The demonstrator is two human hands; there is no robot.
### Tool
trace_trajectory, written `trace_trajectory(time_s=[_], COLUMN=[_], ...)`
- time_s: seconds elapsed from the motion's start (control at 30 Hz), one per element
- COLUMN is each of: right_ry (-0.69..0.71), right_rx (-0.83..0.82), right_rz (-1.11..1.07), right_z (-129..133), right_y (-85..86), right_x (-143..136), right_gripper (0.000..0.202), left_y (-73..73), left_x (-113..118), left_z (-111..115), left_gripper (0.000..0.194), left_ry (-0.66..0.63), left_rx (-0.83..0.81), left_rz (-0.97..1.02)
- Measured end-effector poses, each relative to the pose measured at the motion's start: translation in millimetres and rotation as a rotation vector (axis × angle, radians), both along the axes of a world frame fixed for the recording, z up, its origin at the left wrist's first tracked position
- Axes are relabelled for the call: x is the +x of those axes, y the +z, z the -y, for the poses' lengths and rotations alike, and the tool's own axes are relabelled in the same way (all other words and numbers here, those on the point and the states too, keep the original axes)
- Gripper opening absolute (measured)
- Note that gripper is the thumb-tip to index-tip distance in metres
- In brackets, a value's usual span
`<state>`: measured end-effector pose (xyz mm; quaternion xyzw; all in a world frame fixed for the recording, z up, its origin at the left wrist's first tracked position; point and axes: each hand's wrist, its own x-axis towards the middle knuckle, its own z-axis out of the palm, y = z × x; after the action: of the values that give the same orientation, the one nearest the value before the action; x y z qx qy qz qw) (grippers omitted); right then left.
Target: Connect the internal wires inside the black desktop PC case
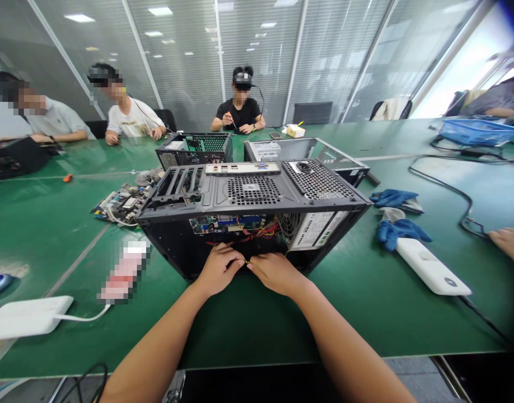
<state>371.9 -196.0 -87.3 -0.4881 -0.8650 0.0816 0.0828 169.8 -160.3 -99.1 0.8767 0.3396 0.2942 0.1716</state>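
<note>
**Yellow wire held between both hands at the case's open side**

Relation: the left hand (221, 268) and right hand (277, 273) meet above the surface (248, 330), inward of the middle of its near edge. Their fingertips are pinched on one thin yellow wire (247, 262). The short exposed length runs left to right, roughly parallel to the near edge; neither hand is clearly nearer. Its full route is hidden by the fingers.

Directly beyond the hands stands one dark computer case (215, 193), its long axis also left to right, its open side facing the near edge. Inside are one motherboard (213, 225), one labelled power supply (318, 230) and one bundle of coloured wires (269, 229); the wires cannot be counted.

Remaining items, near to far:
- Two white power banks: one at the near left corner (34, 318), one toward the right edge (431, 267).
- One pixelated, phone-like item (125, 274), left of the hands.
- One co-worker's hand (509, 243), at the right edge.
- Two blue gloves (403, 232), right of the case.
- One loose circuit-board assembly (125, 204), left of the case.
- Three further computer cases: two just behind (194, 148), one at the far left corner (15, 162).
- One blue basket (479, 131), toward the far right corner.
- Three people along the far edge.
</note>
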Motion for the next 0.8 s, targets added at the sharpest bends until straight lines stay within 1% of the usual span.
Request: trace_trajectory(time_s=[0.17, 0.4, 0.5, 0.57, 0.8], right_ry=[0.008, -0.044, -0.037, -0.034, -0.038], right_rx=[0.013, 0.033, 0.030, 0.025, 0.004], right_rz=[-0.056, 0.022, 0.059, 0.041, -0.047], right_z=[0.1, -2.3, -2.7, -2.6, 0.2], right_y=[-0.6, -4.8, -4.6, -4.5, -3.4], right_x=[0.2, -3.7, -4.7, -4.1, -1.4], right_gripper=[0.038, 0.036, 0.037, 0.037, 0.031], left_y=[0.6, -1.5, -3.3, -3.7, -2.6], left_x=[-0.5, -1.7, -1.1, -0.5, -1.2], left_z=[1.5, -0.1, -1.6, -1.8, 1.7], left_gripper=[0.022, 0.021, 0.021, 0.021, 0.019], left_ry=[0.003, -0.034, -0.064, -0.070, -0.027], left_rx=[0.026, -0.001, -0.035, -0.050, 0.040], left_rz=[-0.023, -0.053, -0.002, 0.031, -0.018])
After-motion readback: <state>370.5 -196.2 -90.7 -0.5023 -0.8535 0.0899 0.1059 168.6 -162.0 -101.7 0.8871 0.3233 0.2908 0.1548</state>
